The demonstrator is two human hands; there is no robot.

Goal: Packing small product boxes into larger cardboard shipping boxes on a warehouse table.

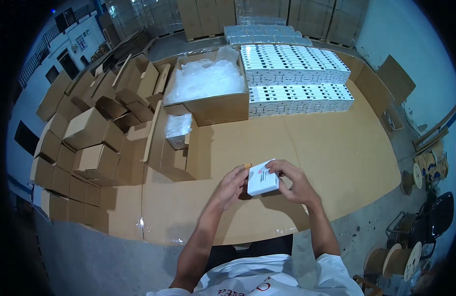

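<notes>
Over the near part of the cardboard-covered table, a small white box [262, 180] with print on its face is held between both hands. My right hand [298, 186] grips its right side, fingers bent over the upper face and thumb at the edge. Along the left edge lies my left hand [230, 188], fingers against the box; one fingertip wears a tan cover. Parts of the left fingers are hidden by the box. Left of the hands stands a narrow open carton [181, 170] with a plastic-wrapped bundle [178, 131] inside.
A larger carton [218, 109] full of clear plastic bags [204, 79] stands behind. Right of it, white boxes [301, 98] are stacked in rows. Several brown cartons [96, 163] are piled at the left. Cable spools [390, 260] and a black chair [437, 217] stand on the floor at right.
</notes>
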